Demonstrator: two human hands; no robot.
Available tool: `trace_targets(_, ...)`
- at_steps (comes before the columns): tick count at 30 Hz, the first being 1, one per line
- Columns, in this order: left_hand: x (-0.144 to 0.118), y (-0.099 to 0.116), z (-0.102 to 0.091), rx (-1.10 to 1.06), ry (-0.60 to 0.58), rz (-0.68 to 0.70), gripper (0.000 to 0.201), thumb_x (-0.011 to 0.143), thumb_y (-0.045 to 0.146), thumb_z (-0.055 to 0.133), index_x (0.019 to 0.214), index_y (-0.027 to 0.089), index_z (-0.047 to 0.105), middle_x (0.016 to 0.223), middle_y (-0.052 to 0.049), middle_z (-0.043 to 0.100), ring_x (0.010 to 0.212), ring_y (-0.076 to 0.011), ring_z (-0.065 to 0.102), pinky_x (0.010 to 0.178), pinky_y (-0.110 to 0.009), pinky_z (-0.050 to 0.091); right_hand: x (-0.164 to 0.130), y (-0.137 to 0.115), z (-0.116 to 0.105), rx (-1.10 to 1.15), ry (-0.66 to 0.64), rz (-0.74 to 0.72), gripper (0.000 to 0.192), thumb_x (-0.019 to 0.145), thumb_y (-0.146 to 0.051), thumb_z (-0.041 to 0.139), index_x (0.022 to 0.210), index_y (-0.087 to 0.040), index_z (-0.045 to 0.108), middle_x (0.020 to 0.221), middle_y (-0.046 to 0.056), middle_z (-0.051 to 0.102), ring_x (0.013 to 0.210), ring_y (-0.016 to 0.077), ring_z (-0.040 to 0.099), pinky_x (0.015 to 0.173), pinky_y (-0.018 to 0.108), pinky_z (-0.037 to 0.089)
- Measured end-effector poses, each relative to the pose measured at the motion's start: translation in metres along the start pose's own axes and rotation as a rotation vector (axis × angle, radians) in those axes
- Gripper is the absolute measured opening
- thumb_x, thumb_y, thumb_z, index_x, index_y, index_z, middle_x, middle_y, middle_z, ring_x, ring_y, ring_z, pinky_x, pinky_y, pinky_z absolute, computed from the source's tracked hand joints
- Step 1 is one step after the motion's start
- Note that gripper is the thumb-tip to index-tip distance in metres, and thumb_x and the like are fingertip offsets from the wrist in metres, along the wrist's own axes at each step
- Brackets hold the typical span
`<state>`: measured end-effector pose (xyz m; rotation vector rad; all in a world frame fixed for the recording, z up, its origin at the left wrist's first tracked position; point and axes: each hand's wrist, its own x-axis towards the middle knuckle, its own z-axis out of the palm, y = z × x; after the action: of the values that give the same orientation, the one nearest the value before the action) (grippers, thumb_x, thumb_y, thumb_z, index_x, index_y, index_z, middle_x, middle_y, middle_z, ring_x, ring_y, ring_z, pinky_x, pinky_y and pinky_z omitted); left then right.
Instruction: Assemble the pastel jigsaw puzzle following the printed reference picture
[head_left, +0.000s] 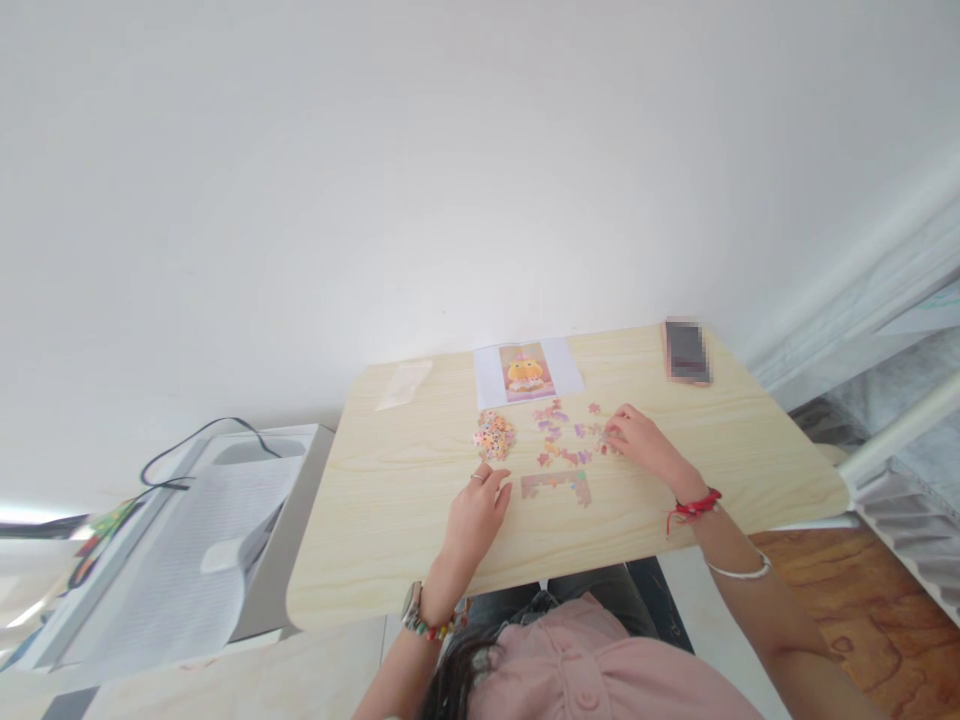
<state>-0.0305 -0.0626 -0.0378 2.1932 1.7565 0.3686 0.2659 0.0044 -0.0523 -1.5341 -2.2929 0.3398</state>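
My left hand [478, 510] rests on the table with its fingers loosely spread and holds nothing. Just beyond its fingertips lies a heap of small jigsaw pieces [494, 435]. To its right is a partly joined strip of puzzle [555, 484], brownish pink, with a leg at its right end. My right hand [641, 440] reaches over loose jigsaw pieces [553, 428] spread across the middle, its fingers bent together on a puzzle piece that they largely cover. A printed sheet [527, 372] with a yellow cartoon figure lies behind the pieces.
The light wooden table [375, 500] stands against a white wall. A phone [687, 351] lies at its far right, and a pale translucent sheet [405, 384] at the far left. Left of the table, a white cabinet [285, 530] bears paper and a black cable [202, 428].
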Motion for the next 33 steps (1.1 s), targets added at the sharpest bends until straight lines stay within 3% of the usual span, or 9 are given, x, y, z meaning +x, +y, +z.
trace_targets(5,-0.001,0.000,-0.001,0.010,-0.021,0.007,0.022,0.085,0.022,0.040,0.100,0.019,0.057,0.091,-0.005,0.057,0.075,-0.0124,0.057,0.069,-0.023,0.045,0.004,-0.003,-0.003,-0.107,-0.044,0.023,0.008,0.076,-0.015,0.051,0.071,-0.016,0.057,0.081,0.004,0.053,0.069,0.0141,0.053,0.066,0.027,0.040)
trace_targets(10,-0.005,0.001,-0.002,0.011,-0.022,0.011,0.023,0.086,0.023,0.040,0.101,0.018,0.056,0.092,-0.005,0.056,0.074,-0.0121,0.057,0.068,-0.023,0.044,0.001,-0.016,-0.011,-0.218,-0.010,-0.030,0.011,0.080,-0.020,0.049,0.073,-0.016,0.057,0.084,0.006,0.052,0.075,0.0175,0.053,0.066,0.030,0.037)
trace_targets(13,-0.011,0.001,-0.001,0.014,-0.029,0.020,0.023,0.086,0.023,0.040,0.102,0.019,0.056,0.092,-0.004,0.056,0.074,-0.0116,0.056,0.068,-0.022,0.044,-0.005,-0.044,-0.010,-0.148,0.007,-0.155,0.011,0.081,-0.022,0.049,0.079,-0.017,0.057,0.089,0.007,0.053,0.084,0.0189,0.052,0.072,0.031,0.037)
trace_targets(17,-0.021,0.001,0.002,0.022,-0.048,0.027,0.024,0.086,0.023,0.040,0.103,0.020,0.056,0.091,-0.003,0.055,0.074,-0.0115,0.056,0.067,-0.022,0.044,-0.012,-0.094,0.007,-0.090,-0.096,-0.330,0.012,0.083,-0.021,0.047,0.082,-0.017,0.057,0.090,0.007,0.054,0.087,0.0183,0.051,0.074,0.031,0.036)
trace_targets(21,-0.032,0.004,0.006,0.009,-0.056,0.031,0.023,0.086,0.024,0.041,0.104,0.021,0.055,0.090,-0.003,0.055,0.076,-0.0115,0.056,0.067,-0.021,0.044,-0.020,-0.125,0.030,-0.163,-0.138,-0.373,0.012,0.083,-0.021,0.047,0.081,-0.014,0.057,0.090,0.008,0.054,0.091,0.0205,0.050,0.079,0.034,0.034)
trace_targets(27,-0.043,0.016,0.013,0.013,-0.132,0.000,0.019,0.087,0.027,0.040,0.097,0.022,0.056,0.091,-0.002,0.055,0.078,-0.0112,0.056,0.067,-0.021,0.042,-0.037,-0.134,0.052,-0.251,-0.119,-0.270,0.014,0.083,-0.025,0.048,0.078,-0.015,0.057,0.081,0.007,0.055,0.079,0.0197,0.050,0.070,0.034,0.035)
trace_targets(33,-0.047,0.027,0.017,0.082,-0.198,-0.075,0.019,0.087,0.031,0.038,0.091,0.022,0.055,0.093,-0.002,0.055,0.079,-0.0129,0.056,0.062,-0.022,0.040,-0.041,-0.128,0.049,-0.124,-0.108,-0.300,0.009,0.082,-0.022,0.052,0.080,-0.016,0.057,0.084,0.006,0.055,0.082,0.0192,0.050,0.070,0.033,0.037)
